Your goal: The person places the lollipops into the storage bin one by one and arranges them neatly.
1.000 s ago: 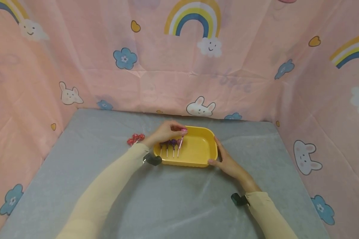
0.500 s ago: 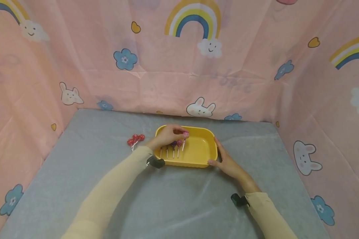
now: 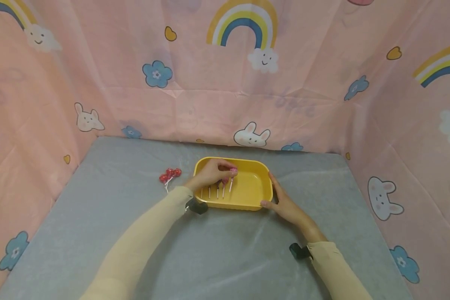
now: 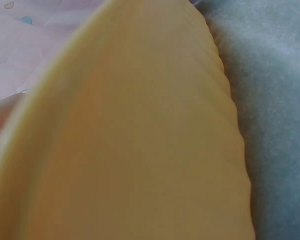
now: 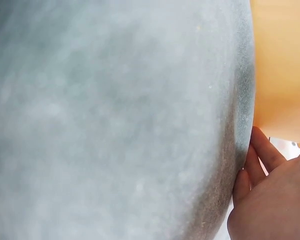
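A yellow plastic tray (image 3: pixel 249 206) lies on the grey table. My left hand (image 3: pixel 210 173) reaches over its left part and pinches a pink lollipop (image 3: pixel 231 183) by the wrapped head, white stick pointing toward me. Beside it, another pink lollipop (image 3: pixel 223 188) lies in the tray at the right end of a row of several lollipops, whose heads are mostly hidden under my left hand. At the tray's right end, my right hand (image 3: pixel 285 204) rests with fingers extended along the outer wall and thumb at the front corner. The left wrist view is mostly filled by the tray's wall (image 4: pixel 150 130).
Several red-wrapped lollipops (image 3: pixel 170 174) lie in a bunch on the table, left of the tray. Pink patterned cloth (image 3: pixel 195 104) hangs behind the table and at both sides. The grey table (image 3: pixel 225 254) extends in front of the tray.
My left hand has moved slightly right and toward me, bringing the pink lollipop lower into the tray, right of the row. The red lollipops show more fully now. My right hand stays put.
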`<act>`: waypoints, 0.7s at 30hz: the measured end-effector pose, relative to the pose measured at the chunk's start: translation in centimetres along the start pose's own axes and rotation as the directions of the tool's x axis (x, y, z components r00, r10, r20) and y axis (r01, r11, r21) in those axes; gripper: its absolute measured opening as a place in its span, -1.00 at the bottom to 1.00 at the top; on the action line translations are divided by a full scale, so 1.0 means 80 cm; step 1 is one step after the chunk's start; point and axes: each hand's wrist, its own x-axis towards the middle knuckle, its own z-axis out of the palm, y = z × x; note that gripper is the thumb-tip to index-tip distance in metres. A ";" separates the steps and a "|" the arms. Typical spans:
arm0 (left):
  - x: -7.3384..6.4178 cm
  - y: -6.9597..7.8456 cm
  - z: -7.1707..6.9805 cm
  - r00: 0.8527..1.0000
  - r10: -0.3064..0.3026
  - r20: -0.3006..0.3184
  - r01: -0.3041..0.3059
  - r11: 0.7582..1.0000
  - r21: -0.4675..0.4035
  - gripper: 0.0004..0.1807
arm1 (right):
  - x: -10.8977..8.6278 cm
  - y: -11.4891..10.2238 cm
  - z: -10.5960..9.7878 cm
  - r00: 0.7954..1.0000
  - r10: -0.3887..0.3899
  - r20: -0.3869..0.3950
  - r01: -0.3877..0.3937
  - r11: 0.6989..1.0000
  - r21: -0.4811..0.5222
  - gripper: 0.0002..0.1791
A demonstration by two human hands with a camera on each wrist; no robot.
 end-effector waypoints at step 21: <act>-0.005 0.003 0.004 1.000 -0.009 -0.010 0.010 0.997 0.072 -0.71 | 0.001 0.000 0.001 1.000 0.020 -0.008 -0.020 1.000 -0.012 0.14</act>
